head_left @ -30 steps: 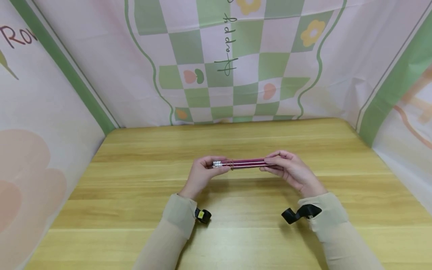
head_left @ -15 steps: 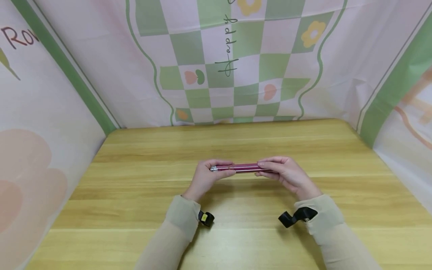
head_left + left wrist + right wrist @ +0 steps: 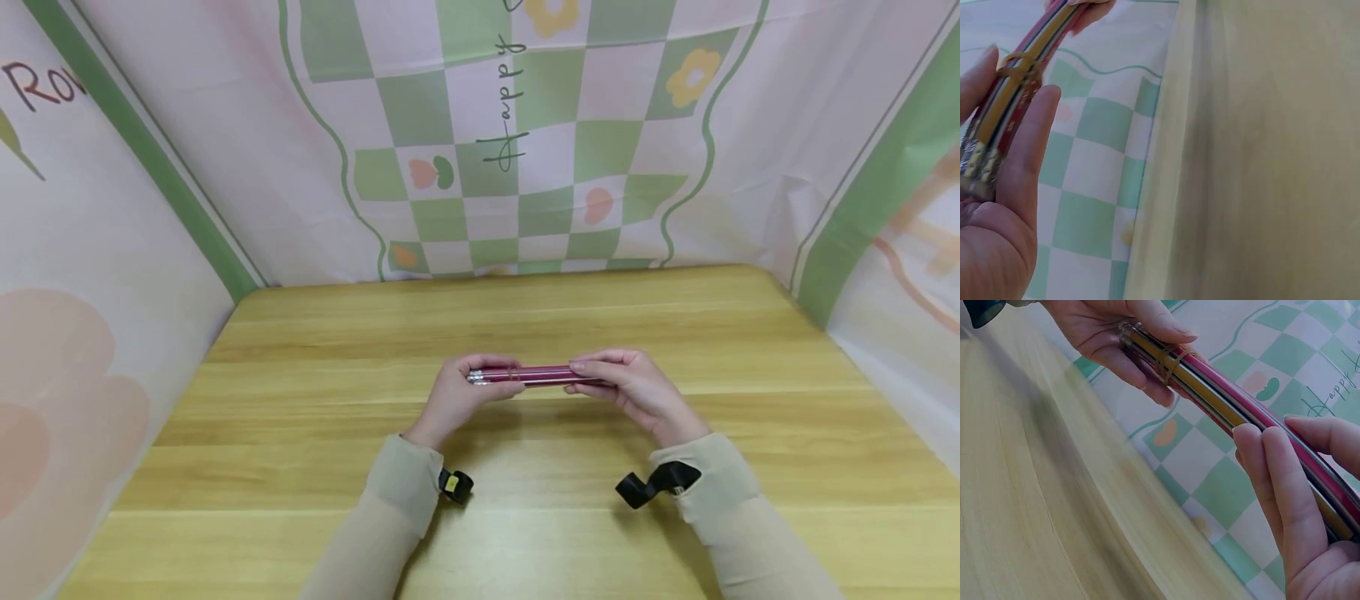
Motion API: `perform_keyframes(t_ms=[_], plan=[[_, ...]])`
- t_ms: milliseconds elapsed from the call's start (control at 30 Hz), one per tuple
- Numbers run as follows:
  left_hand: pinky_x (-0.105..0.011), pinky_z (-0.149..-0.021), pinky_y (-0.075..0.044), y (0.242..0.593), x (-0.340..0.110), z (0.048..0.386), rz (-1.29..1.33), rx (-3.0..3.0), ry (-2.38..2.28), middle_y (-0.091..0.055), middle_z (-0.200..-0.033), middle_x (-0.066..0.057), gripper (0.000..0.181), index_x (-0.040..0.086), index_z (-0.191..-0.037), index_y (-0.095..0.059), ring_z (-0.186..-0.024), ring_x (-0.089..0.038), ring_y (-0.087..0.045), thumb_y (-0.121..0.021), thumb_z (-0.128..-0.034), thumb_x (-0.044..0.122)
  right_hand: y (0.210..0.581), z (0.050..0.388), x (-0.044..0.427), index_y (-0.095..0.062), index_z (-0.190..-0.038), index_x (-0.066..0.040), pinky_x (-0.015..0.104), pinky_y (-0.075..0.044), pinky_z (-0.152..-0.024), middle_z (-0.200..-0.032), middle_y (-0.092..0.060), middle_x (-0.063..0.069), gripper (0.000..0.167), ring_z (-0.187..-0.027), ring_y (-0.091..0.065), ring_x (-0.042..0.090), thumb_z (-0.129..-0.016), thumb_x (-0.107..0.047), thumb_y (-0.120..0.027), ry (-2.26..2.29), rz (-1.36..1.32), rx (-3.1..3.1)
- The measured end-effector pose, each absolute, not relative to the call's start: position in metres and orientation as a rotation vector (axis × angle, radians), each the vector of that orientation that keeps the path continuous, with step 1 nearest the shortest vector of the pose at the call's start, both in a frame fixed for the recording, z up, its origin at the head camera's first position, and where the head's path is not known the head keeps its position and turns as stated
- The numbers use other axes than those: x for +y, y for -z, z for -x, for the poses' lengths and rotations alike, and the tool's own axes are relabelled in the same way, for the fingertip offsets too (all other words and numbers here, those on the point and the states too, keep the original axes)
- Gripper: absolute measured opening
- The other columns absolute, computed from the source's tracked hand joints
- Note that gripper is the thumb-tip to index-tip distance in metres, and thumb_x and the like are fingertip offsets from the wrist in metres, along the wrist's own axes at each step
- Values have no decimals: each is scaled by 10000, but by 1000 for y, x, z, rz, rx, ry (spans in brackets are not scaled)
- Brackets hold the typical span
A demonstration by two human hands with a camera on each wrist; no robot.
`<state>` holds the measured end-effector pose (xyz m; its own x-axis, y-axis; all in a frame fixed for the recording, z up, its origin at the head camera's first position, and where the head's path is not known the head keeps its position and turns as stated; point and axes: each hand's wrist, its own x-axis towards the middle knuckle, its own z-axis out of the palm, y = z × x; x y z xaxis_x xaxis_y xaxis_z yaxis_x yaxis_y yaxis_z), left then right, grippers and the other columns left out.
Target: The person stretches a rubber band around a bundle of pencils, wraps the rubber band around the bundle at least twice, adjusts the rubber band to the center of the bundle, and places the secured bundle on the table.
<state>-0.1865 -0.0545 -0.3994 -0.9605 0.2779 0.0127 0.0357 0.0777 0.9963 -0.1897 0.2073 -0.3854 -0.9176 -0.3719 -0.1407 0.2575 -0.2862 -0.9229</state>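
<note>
A bundle of pencils (image 3: 546, 376) in pink, yellow and dark colours is held level above the table between both hands. A tan rubber band (image 3: 1170, 362) is looped around it near the end with silver ferrules (image 3: 974, 156). My left hand (image 3: 459, 395) holds that end, thumb on one side and fingers on the other, close to the band. The right hand (image 3: 642, 390) pinches the bundle farther along, between thumb and fingertips (image 3: 1275, 440). In the head view the right hand covers the bundle's other end.
Beneath the hands is a wood-grain table (image 3: 525, 533). Behind it hangs a green-and-white checked cloth (image 3: 547, 167), with printed cloth walls (image 3: 97, 350) at the sides. Each wrist wears a black camera mount (image 3: 637, 490).
Both hands have come down slightly nearer to me with the bundle. They are a little closer together, so less of it shows between them. Over the last half second they barely moved.
</note>
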Motion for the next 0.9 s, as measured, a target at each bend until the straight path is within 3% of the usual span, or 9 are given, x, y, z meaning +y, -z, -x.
perform_keyframes(t_ms=[167, 467, 800, 900], plan=[[-282, -844, -584, 398, -60, 188, -350, 2131, -1976, -706, -1210, -120, 460, 96, -1241, -669, -960, -139, -704, -821, -808, 121, 386, 189, 207, -775, -883, -89, 239, -586, -791, -919, -742, 100, 256, -791, -755, 198, -943, 73, -586, 2245, 120, 1592], [-236, -746, -566, 401, -59, 191, -282, 2173, -1921, -748, -1025, -102, 393, 88, -1139, -729, -807, -100, -687, -853, -769, 128, 387, 189, 204, -744, -880, -90, 242, -588, -798, -918, -720, 70, 226, -807, -750, 186, -951, 53, -584, 2252, 111, 1633], [-274, -766, -587, 399, -53, 186, -293, 2144, -1951, -719, -1072, -142, 412, 67, -1168, -711, -823, -132, -697, -843, -781, 118, 389, 189, 202, -709, -990, -28, 250, -591, -801, -974, -689, 97, 118, -824, -750, 207, -950, 18, -608, 2239, 115, 1666], [-264, -758, -579, 400, -52, 185, -283, 2175, -1936, -721, -1064, -111, 405, 98, -1147, -723, -831, -126, -676, -858, -769, 147, 389, 188, 202, -723, -961, -45, 253, -590, -803, -968, -688, 102, 137, -826, -751, 218, -944, 31, -609, 2237, 132, 1667]])
